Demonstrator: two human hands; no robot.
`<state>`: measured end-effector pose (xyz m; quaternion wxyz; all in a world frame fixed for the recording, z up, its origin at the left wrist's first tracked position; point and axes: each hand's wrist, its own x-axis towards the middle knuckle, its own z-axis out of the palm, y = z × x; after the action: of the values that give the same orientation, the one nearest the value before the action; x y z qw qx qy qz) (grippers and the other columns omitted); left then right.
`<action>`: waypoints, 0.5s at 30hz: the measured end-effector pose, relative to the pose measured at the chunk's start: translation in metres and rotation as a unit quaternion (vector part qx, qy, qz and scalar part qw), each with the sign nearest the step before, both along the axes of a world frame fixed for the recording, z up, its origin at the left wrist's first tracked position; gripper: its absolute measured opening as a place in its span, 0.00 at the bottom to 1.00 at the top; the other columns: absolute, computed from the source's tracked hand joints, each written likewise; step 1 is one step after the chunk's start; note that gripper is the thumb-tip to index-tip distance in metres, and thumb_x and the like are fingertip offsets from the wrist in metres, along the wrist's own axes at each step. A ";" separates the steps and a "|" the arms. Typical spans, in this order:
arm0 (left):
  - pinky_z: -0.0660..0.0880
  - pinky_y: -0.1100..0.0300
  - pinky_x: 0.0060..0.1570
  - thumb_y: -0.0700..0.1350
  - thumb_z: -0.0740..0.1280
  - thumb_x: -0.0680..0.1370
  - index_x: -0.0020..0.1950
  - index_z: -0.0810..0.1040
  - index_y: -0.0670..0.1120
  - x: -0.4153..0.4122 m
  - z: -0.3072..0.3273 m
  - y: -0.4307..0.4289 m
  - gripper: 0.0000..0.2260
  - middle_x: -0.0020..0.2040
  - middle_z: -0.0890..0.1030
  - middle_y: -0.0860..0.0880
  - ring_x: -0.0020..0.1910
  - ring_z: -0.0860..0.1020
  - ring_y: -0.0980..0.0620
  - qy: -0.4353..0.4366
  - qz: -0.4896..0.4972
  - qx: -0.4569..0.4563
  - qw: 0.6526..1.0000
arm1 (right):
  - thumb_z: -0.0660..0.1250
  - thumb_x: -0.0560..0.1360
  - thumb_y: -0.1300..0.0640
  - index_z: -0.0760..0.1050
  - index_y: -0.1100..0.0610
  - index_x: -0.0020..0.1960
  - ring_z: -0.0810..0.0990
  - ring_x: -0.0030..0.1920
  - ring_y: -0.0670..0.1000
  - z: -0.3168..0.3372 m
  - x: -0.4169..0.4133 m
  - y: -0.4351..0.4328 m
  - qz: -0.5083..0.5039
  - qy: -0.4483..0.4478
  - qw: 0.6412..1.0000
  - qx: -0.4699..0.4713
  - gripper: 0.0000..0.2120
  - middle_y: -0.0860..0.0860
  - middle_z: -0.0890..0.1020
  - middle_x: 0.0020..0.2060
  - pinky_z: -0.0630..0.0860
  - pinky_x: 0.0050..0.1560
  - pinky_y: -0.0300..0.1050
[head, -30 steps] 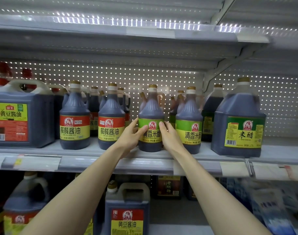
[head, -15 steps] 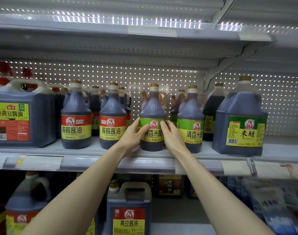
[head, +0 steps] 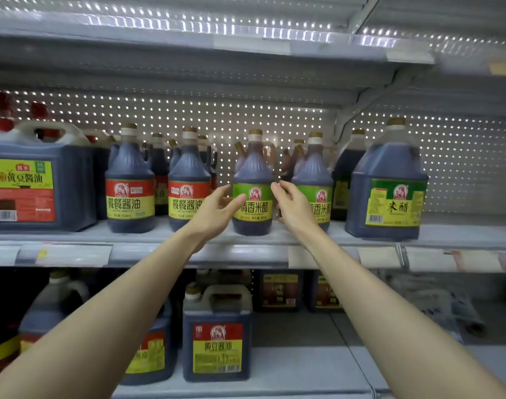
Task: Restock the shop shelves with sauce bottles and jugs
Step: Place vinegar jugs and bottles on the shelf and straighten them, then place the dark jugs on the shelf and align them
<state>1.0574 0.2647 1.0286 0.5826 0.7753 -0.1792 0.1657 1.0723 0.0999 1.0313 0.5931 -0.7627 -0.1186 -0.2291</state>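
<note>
Though left hand (head: 214,210) and right hand (head: 295,210) flank the upright green-label bottle (head: 253,180) at the shelf's (head: 341,231) front edge, neither grips it.

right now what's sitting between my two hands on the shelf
The green-label vinegar bottle stands upright on the shelf between the left hand and the right hand, shown in the head view.

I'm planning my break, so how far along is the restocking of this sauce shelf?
Done: the grey metal middle shelf carries rows of dark red-labelled plastic bottles. In hand: a dark green-labelled plastic bottle stands upright at the front edge, left hand and right hand lightly at its sides. Left, probably: room shows right of the big green-labelled jug and on the lower shelf.
</note>
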 end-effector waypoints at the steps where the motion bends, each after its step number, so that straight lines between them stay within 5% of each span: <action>1: 0.73 0.55 0.58 0.51 0.64 0.79 0.75 0.63 0.45 -0.004 -0.004 0.001 0.26 0.63 0.75 0.47 0.59 0.74 0.53 -0.005 0.007 0.005 1.000 | 0.59 0.81 0.46 0.66 0.54 0.72 0.76 0.56 0.48 -0.002 -0.008 -0.001 -0.004 -0.005 1.000 -0.003 0.23 0.51 0.77 0.61 0.74 0.55 0.44; 7: 0.72 0.61 0.53 0.50 0.66 0.78 0.69 0.70 0.43 -0.038 -0.027 -0.009 0.21 0.55 0.78 0.49 0.55 0.76 0.53 -0.062 0.035 0.016 0.997 | 0.62 0.79 0.45 0.71 0.54 0.67 0.77 0.59 0.51 -0.020 -0.047 -0.014 -0.028 -0.013 0.999 -0.010 0.20 0.51 0.79 0.58 0.75 0.62 0.52; 12: 0.73 0.73 0.46 0.48 0.66 0.78 0.65 0.71 0.47 -0.067 -0.055 -0.021 0.16 0.52 0.78 0.52 0.51 0.76 0.59 -0.067 -0.006 0.001 0.998 | 0.64 0.79 0.48 0.74 0.53 0.59 0.79 0.46 0.47 -0.046 -0.077 -0.026 -0.026 -0.015 0.999 0.014 0.13 0.49 0.80 0.49 0.77 0.47 0.44; 15: 0.73 0.69 0.47 0.48 0.67 0.78 0.64 0.72 0.46 -0.077 -0.087 -0.029 0.16 0.51 0.78 0.52 0.50 0.77 0.58 -0.040 -0.015 -0.006 0.999 | 0.64 0.79 0.49 0.75 0.52 0.56 0.80 0.42 0.46 -0.072 -0.091 -0.036 -0.031 0.004 0.999 0.015 0.10 0.49 0.81 0.45 0.77 0.44 0.42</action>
<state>0.9808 0.2362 0.9418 0.5822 0.7617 -0.2127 0.1890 0.9817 0.0642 0.9591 0.5977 -0.7580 -0.0892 -0.2454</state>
